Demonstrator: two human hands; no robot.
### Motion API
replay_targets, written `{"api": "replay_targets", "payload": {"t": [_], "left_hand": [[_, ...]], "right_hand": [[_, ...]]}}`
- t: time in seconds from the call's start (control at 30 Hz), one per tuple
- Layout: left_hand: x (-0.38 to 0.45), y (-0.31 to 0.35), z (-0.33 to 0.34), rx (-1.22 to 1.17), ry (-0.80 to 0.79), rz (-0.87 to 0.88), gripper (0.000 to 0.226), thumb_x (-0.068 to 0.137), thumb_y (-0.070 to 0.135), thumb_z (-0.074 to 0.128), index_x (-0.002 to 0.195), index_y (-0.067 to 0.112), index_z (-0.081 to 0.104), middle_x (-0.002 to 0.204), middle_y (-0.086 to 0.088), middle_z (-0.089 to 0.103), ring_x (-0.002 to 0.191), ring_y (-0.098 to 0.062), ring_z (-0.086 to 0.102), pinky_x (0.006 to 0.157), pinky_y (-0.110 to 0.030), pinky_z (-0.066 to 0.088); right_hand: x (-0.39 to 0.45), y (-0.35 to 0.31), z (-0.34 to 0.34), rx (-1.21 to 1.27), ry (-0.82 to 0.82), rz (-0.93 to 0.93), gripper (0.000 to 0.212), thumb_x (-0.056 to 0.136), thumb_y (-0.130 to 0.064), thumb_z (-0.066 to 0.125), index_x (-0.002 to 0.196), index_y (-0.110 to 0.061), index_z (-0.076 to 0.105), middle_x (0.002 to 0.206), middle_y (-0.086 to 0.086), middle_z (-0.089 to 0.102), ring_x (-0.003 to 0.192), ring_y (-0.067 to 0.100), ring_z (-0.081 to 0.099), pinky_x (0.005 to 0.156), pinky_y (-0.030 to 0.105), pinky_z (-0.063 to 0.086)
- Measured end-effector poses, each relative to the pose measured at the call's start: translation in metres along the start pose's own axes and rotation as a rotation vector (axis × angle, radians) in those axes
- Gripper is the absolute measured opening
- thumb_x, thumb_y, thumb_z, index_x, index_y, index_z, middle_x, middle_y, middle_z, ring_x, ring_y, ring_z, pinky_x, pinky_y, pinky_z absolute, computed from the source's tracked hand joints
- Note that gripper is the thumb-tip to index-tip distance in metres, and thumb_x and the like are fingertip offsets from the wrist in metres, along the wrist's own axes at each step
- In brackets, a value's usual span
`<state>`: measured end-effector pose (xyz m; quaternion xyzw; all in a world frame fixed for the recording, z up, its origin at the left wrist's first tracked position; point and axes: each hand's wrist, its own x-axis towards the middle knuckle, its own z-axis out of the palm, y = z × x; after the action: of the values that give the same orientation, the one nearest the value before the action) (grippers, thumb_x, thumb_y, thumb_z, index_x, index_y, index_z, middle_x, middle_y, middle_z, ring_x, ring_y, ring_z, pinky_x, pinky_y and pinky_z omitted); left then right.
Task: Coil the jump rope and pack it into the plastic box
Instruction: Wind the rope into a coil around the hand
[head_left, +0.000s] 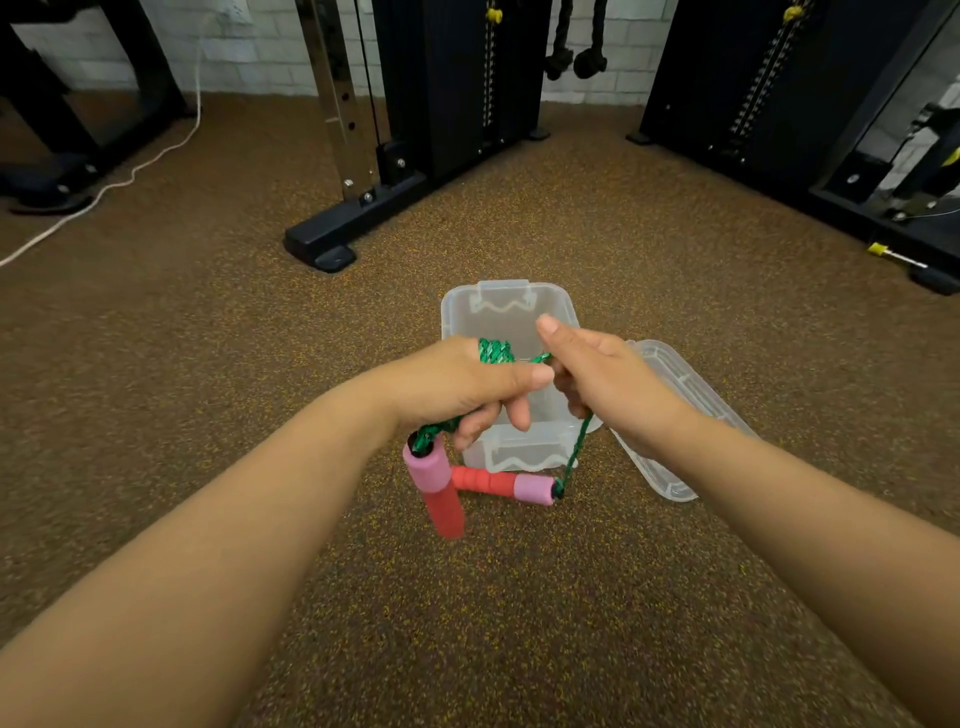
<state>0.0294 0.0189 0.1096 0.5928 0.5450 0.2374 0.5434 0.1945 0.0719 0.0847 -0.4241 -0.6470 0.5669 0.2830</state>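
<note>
Nearly wound, the rope (496, 352) sits as a green bundle in my left hand (467, 387), fingers curled round the coils, held in the air just over the near edge of the box (506, 312). One handle (436, 486) hangs from the bottom of that bundle; the other handle (506, 486) looks to lie on the floor (208, 364) just in front of the box, tied to my right hand (597, 374) by the last free strand. My right hand pinches that strand close beside the bundle.

To finish the coil well, I judge I should keep the left grip firm so the loops don't slip, feed the strand across under light tension, and take short wraps so the trailing handle comes up without swinging. The handles look bulky against the box, so I'd lay them side by side with the coil.

How many loops are in the bundle I cannot tell; my left hand covers most of it. My right fingertips are hidden behind the hand. My hands block the middle of the box, and the lid (670, 415), beside it on the right, is partly under my right forearm. The clear plastic blurs its edges.
</note>
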Motion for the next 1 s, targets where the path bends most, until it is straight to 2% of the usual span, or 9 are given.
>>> {"api": "replay_targets", "payload": {"t": [0.1, 0.2, 0.3, 0.43, 0.53, 0.67, 0.77, 0.9, 1.0], "left_hand": [[0.001, -0.003, 0.0, -0.112, 0.003, 0.001, 0.046, 0.094, 0.041, 0.047, 0.059, 0.012, 0.054, 0.033, 0.0, 0.038, 0.03, -0.016, 0.038, 0.041, -0.02, 0.038], [0.002, -0.004, -0.002, -0.208, 0.019, 0.001, 0.047, 0.094, 0.042, 0.044, 0.056, 0.015, 0.046, 0.033, 0.003, 0.034, 0.03, -0.015, 0.035, 0.041, -0.021, 0.036], [0.003, -0.006, -0.004, -0.288, 0.037, -0.004, 0.047, 0.094, 0.045, 0.043, 0.056, 0.018, 0.043, 0.033, 0.005, 0.033, 0.029, -0.013, 0.037, 0.043, -0.024, 0.033], [0.004, -0.006, -0.005, -0.351, 0.074, -0.002, 0.047, 0.092, 0.047, 0.044, 0.054, 0.019, 0.041, 0.032, 0.006, 0.032, 0.028, -0.013, 0.035, 0.047, -0.027, 0.031], [0.003, -0.008, -0.004, -0.34, 0.008, -0.011, 0.046, 0.084, 0.052, 0.05, 0.053, 0.02, 0.043, 0.032, 0.005, 0.032, 0.028, -0.013, 0.035, 0.046, -0.026, 0.031], [0.002, -0.006, 0.003, -0.293, -0.193, -0.007, 0.04, 0.078, 0.047, 0.064, 0.052, 0.019, 0.052, 0.03, 0.004, 0.035, 0.026, -0.012, 0.037, 0.04, -0.019, 0.034], [0.002, -0.001, 0.007, -0.306, -0.259, 0.006, 0.038, 0.088, 0.034, 0.057, 0.055, 0.015, 0.062, 0.029, 0.002, 0.038, 0.025, -0.011, 0.04, 0.037, -0.017, 0.035], [0.004, 0.003, 0.005, -0.479, -0.12, 0.076, 0.042, 0.087, 0.041, 0.05, 0.058, 0.014, 0.063, 0.03, 0.002, 0.042, 0.026, -0.012, 0.043, 0.042, -0.021, 0.035], [0.005, 0.0, 0.004, -0.605, 0.02, 0.067, 0.044, 0.087, 0.043, 0.047, 0.058, 0.015, 0.066, 0.033, 0.001, 0.046, 0.03, -0.014, 0.048, 0.042, -0.02, 0.041]], "right_hand": [[0.001, 0.003, -0.002, 0.071, -0.073, 0.096, 0.045, 0.096, -0.053, 0.036, 0.067, -0.019, 0.046, 0.053, -0.007, 0.035, 0.044, 0.008, 0.032, 0.054, 0.026, 0.034], [0.002, 0.009, -0.007, 0.224, -0.186, 0.146, 0.047, 0.099, -0.047, 0.028, 0.082, -0.015, 0.058, 0.062, 0.0, 0.046, 0.053, 0.012, 0.044, 0.063, 0.029, 0.043], [0.0, 0.015, -0.013, 0.288, -0.275, 0.146, 0.041, 0.101, -0.034, 0.03, 0.099, -0.016, 0.066, 0.069, 0.0, 0.06, 0.065, 0.015, 0.056, 0.072, 0.028, 0.047], [0.001, 0.015, -0.02, 0.357, -0.195, 0.041, 0.023, 0.087, -0.024, 0.052, 0.099, -0.012, 0.068, 0.07, -0.001, 0.068, 0.07, 0.015, 0.066, 0.083, 0.032, 0.054], [0.004, 0.01, -0.026, 0.364, -0.087, -0.082, 0.02, 0.079, -0.021, 0.061, 0.093, -0.008, 0.067, 0.076, 0.005, 0.069, 0.076, 0.017, 0.067, 0.09, 0.038, 0.053], [0.007, 0.0, -0.019, 0.203, 0.072, -0.283, 0.008, 0.086, -0.003, 0.061, 0.089, -0.009, 0.065, 0.075, 0.006, 0.065, 0.069, 0.009, 0.064, 0.075, 0.025, 0.055], [0.009, 0.005, -0.008, -0.008, 0.153, -0.392, 0.011, 0.089, -0.009, 0.062, 0.087, -0.02, 0.063, 0.072, 0.0, 0.061, 0.064, 0.007, 0.057, 0.063, 0.022, 0.05], [0.006, 0.034, 0.006, -0.241, 0.078, -0.343, 0.018, 0.094, -0.032, 0.052, 0.081, -0.041, 0.061, 0.063, -0.006, 0.055, 0.059, 0.008, 0.047, 0.055, 0.034, 0.04], [-0.004, 0.045, 0.018, -0.27, -0.021, -0.285, 0.025, 0.099, -0.025, 0.045, 0.082, -0.036, 0.059, 0.051, -0.018, 0.051, 0.048, 0.001, 0.042, 0.051, 0.021, 0.032]]}}
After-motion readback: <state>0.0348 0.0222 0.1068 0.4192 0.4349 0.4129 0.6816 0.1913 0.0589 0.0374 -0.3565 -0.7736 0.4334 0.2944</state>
